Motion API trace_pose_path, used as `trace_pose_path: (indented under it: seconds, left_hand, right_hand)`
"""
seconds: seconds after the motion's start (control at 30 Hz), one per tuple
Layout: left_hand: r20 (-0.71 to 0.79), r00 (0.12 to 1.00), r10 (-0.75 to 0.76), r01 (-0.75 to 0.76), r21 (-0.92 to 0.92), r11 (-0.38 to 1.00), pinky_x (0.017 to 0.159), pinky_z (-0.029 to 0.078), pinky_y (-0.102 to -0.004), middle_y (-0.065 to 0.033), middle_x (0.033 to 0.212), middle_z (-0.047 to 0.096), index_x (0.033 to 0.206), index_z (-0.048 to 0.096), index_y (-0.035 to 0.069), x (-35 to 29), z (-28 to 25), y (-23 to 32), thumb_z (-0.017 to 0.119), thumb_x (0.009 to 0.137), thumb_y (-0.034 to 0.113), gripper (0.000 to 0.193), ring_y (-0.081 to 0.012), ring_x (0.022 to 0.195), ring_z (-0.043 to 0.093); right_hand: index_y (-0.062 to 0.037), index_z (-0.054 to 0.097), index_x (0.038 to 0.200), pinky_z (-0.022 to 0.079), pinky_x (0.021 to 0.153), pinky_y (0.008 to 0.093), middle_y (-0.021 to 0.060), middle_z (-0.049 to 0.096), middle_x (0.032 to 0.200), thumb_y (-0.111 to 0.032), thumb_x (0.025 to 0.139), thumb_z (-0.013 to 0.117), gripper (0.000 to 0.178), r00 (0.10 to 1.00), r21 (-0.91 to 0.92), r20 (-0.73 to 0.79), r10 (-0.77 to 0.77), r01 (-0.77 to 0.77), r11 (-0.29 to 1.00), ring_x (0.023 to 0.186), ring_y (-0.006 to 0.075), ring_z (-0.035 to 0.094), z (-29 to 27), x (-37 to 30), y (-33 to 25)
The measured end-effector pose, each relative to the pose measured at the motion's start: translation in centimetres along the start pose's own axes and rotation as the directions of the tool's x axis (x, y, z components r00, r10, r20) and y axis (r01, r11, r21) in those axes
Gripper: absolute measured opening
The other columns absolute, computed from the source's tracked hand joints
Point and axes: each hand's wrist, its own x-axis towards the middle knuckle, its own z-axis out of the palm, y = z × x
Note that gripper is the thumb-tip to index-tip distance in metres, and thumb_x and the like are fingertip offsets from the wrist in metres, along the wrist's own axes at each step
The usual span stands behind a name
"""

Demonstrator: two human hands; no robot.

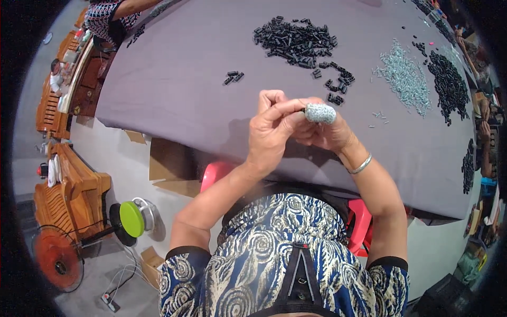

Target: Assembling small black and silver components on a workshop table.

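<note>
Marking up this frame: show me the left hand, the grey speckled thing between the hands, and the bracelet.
Left hand [265, 134]: head view, back of the hand.
Grey speckled thing [320, 113]: head view, middle of its rounded side.
Bracelet [363, 165]: head view, its band.

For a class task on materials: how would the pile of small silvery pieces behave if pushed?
The silvery pile would probably spread rather than slide whole: strays lie loose beside it. Those strays look slim, so might roll. Each is probably light, being tiny.
</note>
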Motion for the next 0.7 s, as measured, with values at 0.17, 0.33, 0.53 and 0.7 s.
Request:
trace_pose_path:
  seconds: [0.17, 0.33, 0.53, 0.7]
  left_hand:
    - [0.016, 0.998, 0.059, -0.059, 0.043, 0.997, 0.091, 0.034, -0.0258, -0.0019, 0.102, 0.04, 0.096, 0.066, 0.003, -0.3, 0.8, 0.7, 0.065, 0.084, 0.004, 0.012, -0.0136, 0.099, 0.04]
    - [0.106, 0.985, 0.139, -0.152, 0.13, 0.98, 0.087, 0.035, -0.0263, -0.0027, 0.098, 0.039, 0.101, 0.068, 0.006, -0.1, 0.1, 1.4, 0.068, 0.083, 0.009, 0.019, -0.0151, 0.095, 0.04]
    - [0.097, 0.989, 0.115, -0.126, 0.115, 0.985, 0.087, 0.037, -0.0272, -0.0031, 0.099, 0.04, 0.099, 0.066, 0.005, 0.2, 0.1, 1.2, 0.068, 0.082, 0.007, 0.017, -0.0149, 0.095, 0.042]
    - [-0.048, 0.993, 0.107, -0.084, 0.345, 0.935, 0.078, 0.044, -0.027, -0.0071, 0.094, 0.052, 0.095, 0.065, 0.002, 1.5, -1.3, 0.6, 0.062, 0.083, 0.001, 0.012, -0.0149, 0.087, 0.052]
  right_hand:
    - [-0.0054, 0.061, 0.102, 0.018, 0.044, 0.0215, -0.0088, 0.031, 0.064, -0.038, 0.086, 0.055, 0.036, 0.998, 0.035, 0.065, 0.002, -0.004, 0.999, 0.05, 0.0034, 0.024, 0.8, -0.5, -0.5]
    - [-0.0099, 0.054, 0.083, 0.014, 0.041, 0.0207, -0.0089, 0.025, 0.061, -0.034, 0.09, 0.054, 0.025, 0.983, 0.243, 0.183, -0.013, -0.032, 0.969, 0.047, 0.0039, 0.02, 0.8, -0.3, 0.3]
    - [-0.0119, 0.051, 0.082, 0.015, 0.041, 0.0208, -0.0085, 0.025, 0.06, -0.037, 0.091, 0.055, 0.027, 0.99, 0.212, 0.142, 0.015, -0.045, 0.976, 0.048, 0.0047, 0.021, 0.3, -0.2, 0.6]
    - [-0.0138, 0.05, 0.081, 0.018, 0.041, 0.0203, -0.007, 0.028, 0.061, -0.054, 0.091, 0.048, 0.041, 0.988, 0.259, 0.079, 0.135, -0.151, 0.954, 0.051, 0.0049, 0.022, 0.0, 0.2, 0.4]
